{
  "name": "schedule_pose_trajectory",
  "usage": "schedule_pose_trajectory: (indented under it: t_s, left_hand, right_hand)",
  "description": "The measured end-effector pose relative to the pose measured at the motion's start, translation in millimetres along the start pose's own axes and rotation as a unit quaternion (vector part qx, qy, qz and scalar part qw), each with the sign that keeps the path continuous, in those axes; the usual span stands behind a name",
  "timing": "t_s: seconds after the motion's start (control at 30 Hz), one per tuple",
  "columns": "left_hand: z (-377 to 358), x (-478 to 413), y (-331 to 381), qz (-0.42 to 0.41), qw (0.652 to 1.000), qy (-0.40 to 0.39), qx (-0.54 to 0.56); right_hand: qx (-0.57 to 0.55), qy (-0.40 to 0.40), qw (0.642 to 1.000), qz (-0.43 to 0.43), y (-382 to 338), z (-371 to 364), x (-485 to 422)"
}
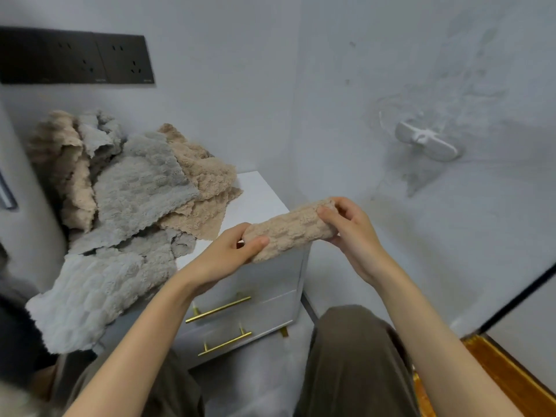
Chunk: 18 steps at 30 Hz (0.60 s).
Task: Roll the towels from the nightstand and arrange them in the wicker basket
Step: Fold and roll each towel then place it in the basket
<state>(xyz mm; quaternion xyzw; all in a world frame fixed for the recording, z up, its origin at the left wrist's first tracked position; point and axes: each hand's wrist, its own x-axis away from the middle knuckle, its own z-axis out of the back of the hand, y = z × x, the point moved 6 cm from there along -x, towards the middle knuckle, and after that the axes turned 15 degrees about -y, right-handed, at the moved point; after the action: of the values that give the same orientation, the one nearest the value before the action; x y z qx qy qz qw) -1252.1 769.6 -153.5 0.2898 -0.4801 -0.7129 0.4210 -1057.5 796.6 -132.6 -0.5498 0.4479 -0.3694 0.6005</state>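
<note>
A beige towel (288,230) is rolled into a tight cylinder and held in the air above the front right corner of the white nightstand (258,200). My left hand (228,254) grips its lower left end, thumb on top. My right hand (349,227) grips its upper right end, fingers curled over it. A loose heap of grey towels (141,188) and beige towels (207,182) covers the left and back of the nightstand, one grey towel (87,296) hanging over its front left edge. The wicker basket is not in view.
The nightstand has two drawers with gold bar handles (218,310). A black socket panel (75,57) sits on the wall at upper left. A white hook fitting (427,142) is on the right wall. My knees in olive trousers (355,356) are below. Wooden floor edge (511,371) at lower right.
</note>
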Motion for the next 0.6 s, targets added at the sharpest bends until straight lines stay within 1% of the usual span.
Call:
schedule_pose_trajectory:
  t_s: [0.07, 0.17, 0.33, 0.37, 0.43, 0.6]
  left_hand:
    - [-14.8, 6.9, 21.3, -0.022, 0.999, -0.012, 0.027]
    - [-42.6, 14.1, 44.4, -0.033, 0.995, -0.058, 0.069]
    - [-90.9, 16.5, 65.1, -0.022, 0.986, -0.149, 0.070]
    - [-112.1, 13.9, 70.9, -0.021, 0.982, -0.176, 0.066]
    - [-129.0, 10.3, 71.8, -0.012, 0.980, -0.191, 0.054]
    - [-207.1, -8.4, 68.6, 0.036, 0.964, -0.252, 0.076]
  right_hand:
    - [-0.009, 0.009, 1.000, 0.024, -15.4, 6.5, 22.8]
    - [-0.028, 0.031, 0.998, 0.052, -31.3, 20.4, 63.0]
    - [-0.044, 0.071, 0.993, 0.086, -41.1, 48.3, 123.1]
    - [-0.040, 0.094, 0.991, 0.090, -41.4, 61.2, 145.8]
    - [-0.056, 0.110, 0.988, 0.092, -35.2, 71.8, 162.1]
    - [-0.142, 0.198, 0.965, 0.093, -1.4, 119.7, 218.1]
